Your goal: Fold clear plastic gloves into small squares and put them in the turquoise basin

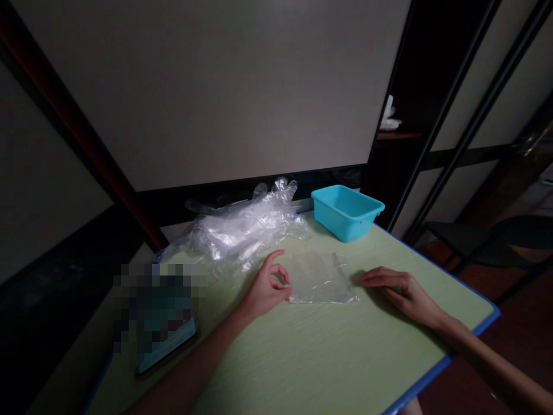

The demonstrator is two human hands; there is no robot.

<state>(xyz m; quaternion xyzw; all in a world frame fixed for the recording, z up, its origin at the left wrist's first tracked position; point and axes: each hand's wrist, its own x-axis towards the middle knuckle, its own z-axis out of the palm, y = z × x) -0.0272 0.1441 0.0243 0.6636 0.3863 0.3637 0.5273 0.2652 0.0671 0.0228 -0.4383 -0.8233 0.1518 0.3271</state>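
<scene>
A flat, clear plastic piece [322,278], which looks like a small bag, lies spread on the table between my hands. At its left edge is my left hand [268,288], thumb close to the near left corner, index finger stretched out and the other fingers loosely curved; a gap shows between thumb and fingers. Whether the thumb touches the plastic I cannot tell. My right hand [404,294] rests palm down just right of the plastic, fingers stretched and close together, holding nothing. Beyond my left hand lies a heap of clear disposable plastic gloves [242,227].
A turquoise plastic basin [348,222] stands at the back right of the green table [302,357], which has a blue edge. A blurred-out object [166,328] lies at the left. Cabinet panels [242,86] rise behind; a dark chair [479,248] stands on the right.
</scene>
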